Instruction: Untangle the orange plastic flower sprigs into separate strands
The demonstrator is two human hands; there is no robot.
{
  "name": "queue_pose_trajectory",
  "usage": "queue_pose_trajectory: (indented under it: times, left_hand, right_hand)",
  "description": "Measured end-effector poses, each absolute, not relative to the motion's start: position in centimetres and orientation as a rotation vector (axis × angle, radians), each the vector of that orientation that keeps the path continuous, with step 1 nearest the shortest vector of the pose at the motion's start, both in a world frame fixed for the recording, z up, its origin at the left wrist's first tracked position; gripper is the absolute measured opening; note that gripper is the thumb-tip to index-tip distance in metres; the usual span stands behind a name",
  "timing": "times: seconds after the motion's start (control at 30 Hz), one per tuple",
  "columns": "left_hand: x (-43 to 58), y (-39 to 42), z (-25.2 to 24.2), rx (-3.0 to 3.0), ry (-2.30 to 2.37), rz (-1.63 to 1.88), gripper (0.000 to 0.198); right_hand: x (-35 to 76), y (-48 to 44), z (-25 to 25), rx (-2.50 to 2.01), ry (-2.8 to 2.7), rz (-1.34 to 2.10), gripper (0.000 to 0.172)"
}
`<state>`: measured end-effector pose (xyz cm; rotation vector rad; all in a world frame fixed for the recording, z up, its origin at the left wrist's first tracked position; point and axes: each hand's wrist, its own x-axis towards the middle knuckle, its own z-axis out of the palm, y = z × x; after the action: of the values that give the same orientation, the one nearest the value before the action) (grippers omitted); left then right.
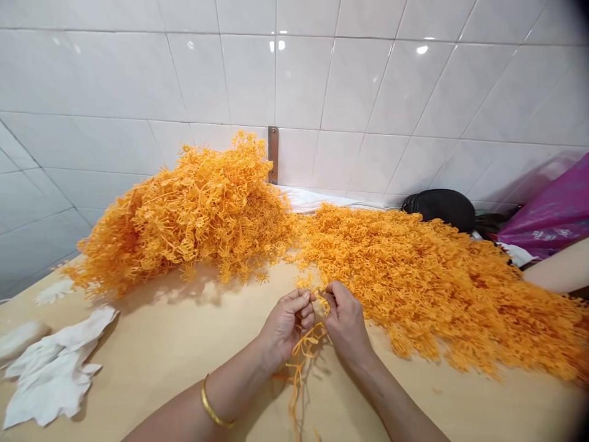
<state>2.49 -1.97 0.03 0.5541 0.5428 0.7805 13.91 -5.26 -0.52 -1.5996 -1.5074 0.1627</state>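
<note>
Both of my hands meet over the table's middle on one orange plastic flower sprig [304,347], whose thin stems hang down between my wrists. My left hand [289,319], with a gold bangle on its wrist, pinches the sprig near its top between thumb and forefinger. Close beside it, my right hand [346,319] has its fingers closed on the sprig's small flower heads. Part of the sprig is hidden behind my fingers. A broad heap of similar orange sprigs [432,276] lies just beyond and to the right of my right hand.
A taller orange pile [193,215] stands at the back left. White crumpled cloths [59,362] lie on the table [175,350] at left. A black case [439,205] and a purple bag [552,209] sit at the back right. The tiled wall [304,80] closes off the back.
</note>
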Motion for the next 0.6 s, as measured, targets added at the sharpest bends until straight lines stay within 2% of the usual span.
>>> queue_pose_trajectory:
  times: [0.13, 0.27, 0.4, 0.47, 0.53, 0.6]
  left_hand:
    - [3.2, -2.2, 0.7, 0.594, 0.510, 0.826, 0.015]
    - [3.0, -2.9, 1.0, 0.619, 0.477, 0.862, 0.015]
    - [1.4, -2.9, 0.5, 0.673, 0.487, 0.891, 0.015]
    - [0.8, -2.1, -0.2, 0.722, 0.550, 0.957, 0.015]
    - [0.4, -1.1, -1.1, 0.729, 0.608, 1.057, 0.016]
    - [0.3, -0.1, -1.8, 0.708, 0.578, 1.074, 0.016]
  right_hand:
    - [13.5, -5.2, -0.4, -1.594, -1.506, -0.014, 0.013]
    - [14.1, -5.1, 0.2, -1.635, -1.448, -0.011, 0.011]
    - [17.5, -5.7, 1.6, -1.879, -1.092, -0.139, 0.013]
    - [19.0, -6.3, 2.5, -1.953, -1.188, -0.190, 0.014]
    - [19.5, -7.2, 3.4, -1.982, -1.451, -0.210, 0.032]
    - [19.0, -8.8, 4.1, -2.002, -1.605, -0.326, 0.034]
